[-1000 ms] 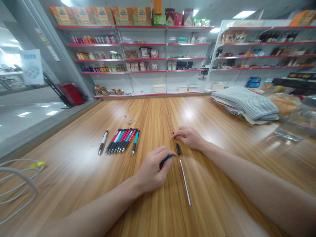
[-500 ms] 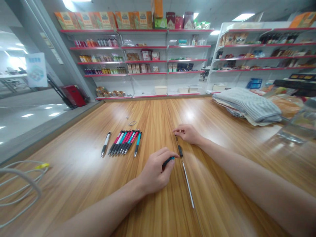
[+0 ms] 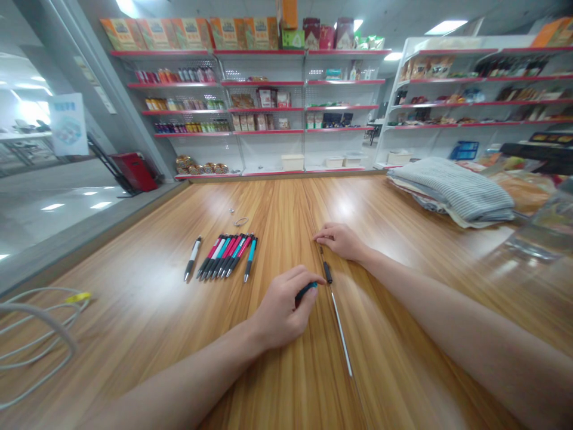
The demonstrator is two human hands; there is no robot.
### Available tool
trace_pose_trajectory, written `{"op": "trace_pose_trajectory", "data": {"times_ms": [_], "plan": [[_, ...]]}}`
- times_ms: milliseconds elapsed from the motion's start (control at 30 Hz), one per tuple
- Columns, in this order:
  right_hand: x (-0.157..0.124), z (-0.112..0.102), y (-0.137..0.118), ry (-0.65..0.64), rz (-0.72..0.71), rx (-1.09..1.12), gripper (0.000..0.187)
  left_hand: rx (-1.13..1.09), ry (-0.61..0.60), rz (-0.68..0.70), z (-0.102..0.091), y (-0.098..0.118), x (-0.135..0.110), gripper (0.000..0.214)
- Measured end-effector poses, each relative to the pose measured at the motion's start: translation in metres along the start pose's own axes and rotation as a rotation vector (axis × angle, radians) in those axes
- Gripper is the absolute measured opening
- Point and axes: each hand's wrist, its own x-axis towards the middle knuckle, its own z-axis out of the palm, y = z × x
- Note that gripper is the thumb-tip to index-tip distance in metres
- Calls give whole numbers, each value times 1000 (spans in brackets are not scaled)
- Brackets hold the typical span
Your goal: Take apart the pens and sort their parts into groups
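Observation:
My left hand (image 3: pixel 282 310) rests on the wooden table (image 3: pixel 134 334), fingers curled round a teal pen barrel (image 3: pixel 307 291) whose end pokes out. My right hand (image 3: pixel 342 240) lies further back with its fingertips pinched on something too small to make out. Between the hands lies a black pen tip piece (image 3: pixel 327 272), and a thin white refill (image 3: pixel 341 330) lies along the table seam just below it. To the left, a row of several red, teal and white pens (image 3: pixel 226 255) lies side by side, with one white and black pen (image 3: pixel 192 258) apart from them.
A small ring and a spring (image 3: pixel 238 220) lie behind the pens. Folded striped cloth (image 3: pixel 452 190) sits at the right; a clear plastic container (image 3: pixel 544 230) stands beyond it. White cable (image 3: pixel 36 331) coils at the left edge. Stocked store shelves (image 3: pixel 268 107) line the back.
Both hands have stayed almost in place; only the view has shifted slightly.

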Motion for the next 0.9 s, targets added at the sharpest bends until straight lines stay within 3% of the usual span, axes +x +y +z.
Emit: {"op": "trace_pose_trajectory", "data": {"times_ms": [300, 600, 900], "plan": [[-4, -10, -7, 67, 63, 104, 19, 0, -1, 12, -2, 1, 0, 23], [-13, -12, -7, -86, -6, 184, 16, 2, -6, 6, -3, 2, 0, 23], [-9, -11, -9, -41, -28, 124, 16, 1, -13, 4, -3, 0, 0, 23]]}}
